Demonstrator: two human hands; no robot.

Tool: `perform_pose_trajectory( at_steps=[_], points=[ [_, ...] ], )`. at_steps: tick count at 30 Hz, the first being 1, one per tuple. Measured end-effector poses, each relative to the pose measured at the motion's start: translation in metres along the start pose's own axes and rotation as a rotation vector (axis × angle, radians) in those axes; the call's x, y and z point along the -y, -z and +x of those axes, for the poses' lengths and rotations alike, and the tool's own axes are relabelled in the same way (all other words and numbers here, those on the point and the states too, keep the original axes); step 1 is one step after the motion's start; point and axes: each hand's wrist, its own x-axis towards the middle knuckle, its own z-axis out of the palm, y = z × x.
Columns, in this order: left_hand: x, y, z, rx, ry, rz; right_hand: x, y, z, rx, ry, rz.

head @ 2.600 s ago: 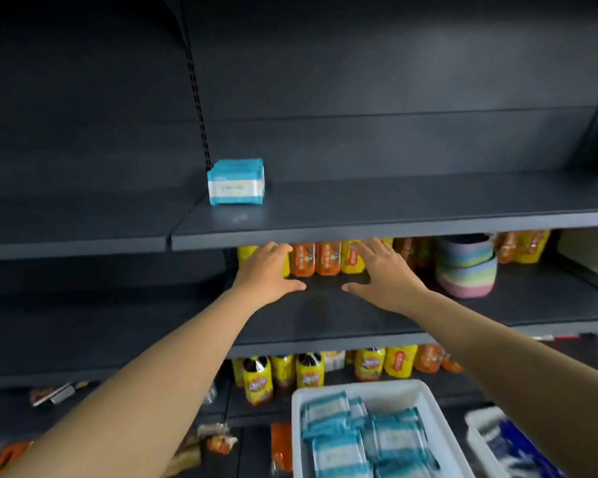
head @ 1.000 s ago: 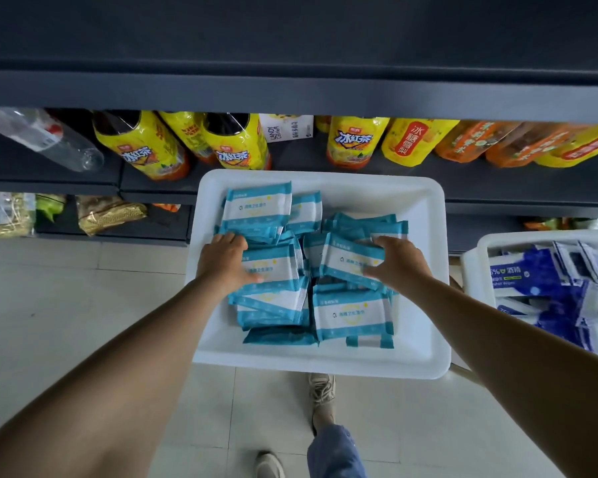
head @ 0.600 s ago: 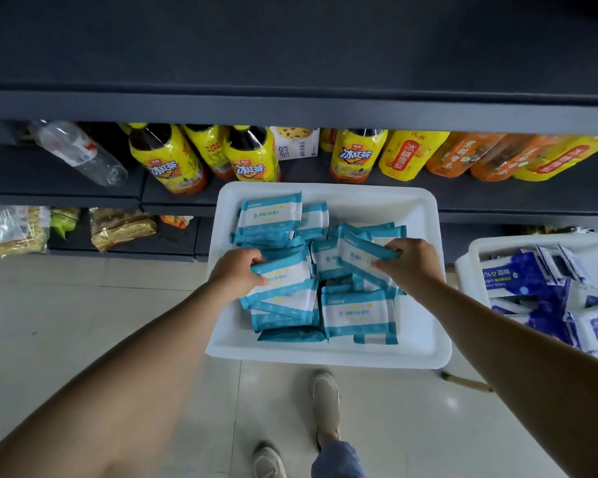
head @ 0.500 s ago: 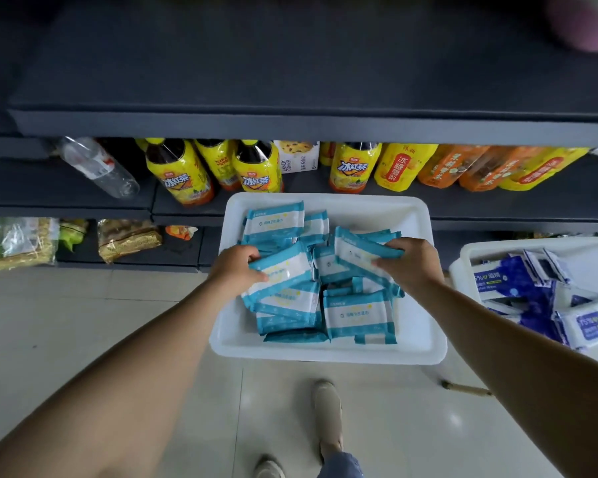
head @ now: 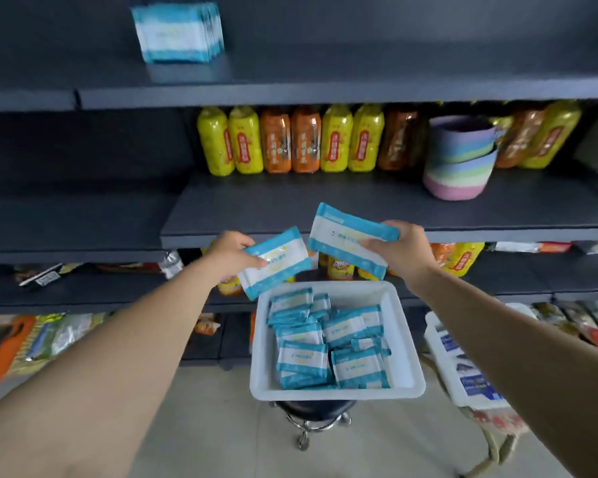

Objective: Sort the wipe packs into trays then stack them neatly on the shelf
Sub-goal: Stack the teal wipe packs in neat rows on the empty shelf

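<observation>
Lifting out of the white tray at lower centre: both hands were buried in the pile half a second ago, now each is up in front of the middle shelf edge with its own teal-and-white wipe pack.

- Left hand, centre frame, pinches the left pack by its left end, thumb on the face; pack tilted, its lower corner hanging over the tray's back-left rim.
- Right hand grips the right pack from the right, fingers over the top edge, thumb on the face.
- Hands apart; the two packs near each other at the inner corners, can't tell if they touch.

Head has come up too: the top shelf is back in view, with the standing stack of packs at upper left, blurred.

Read: pick done, carry phase starting. Likely destination is beside that stack. Tray holds plenty more packs, loosely jumbled, so the job is early. Second tray with dark blue packs sits at lower right, untouched.
</observation>
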Motion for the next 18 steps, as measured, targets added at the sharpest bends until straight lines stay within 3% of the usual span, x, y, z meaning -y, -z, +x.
perform_pose_trajectory(
  at_steps=[9, 18],
  points=[
    [-0.127, 0.117, -0.026, -0.131, -0.225, 0.02, 0.142, 0.048, 0.009, -0.084, 0.128, 0.164],
    [-0.223, 0.189, 0.054, -0.246, -0.349, 0.107, 0.209, 0.076, 0.127, -0.115, 0.232, 0.163]
  ],
)
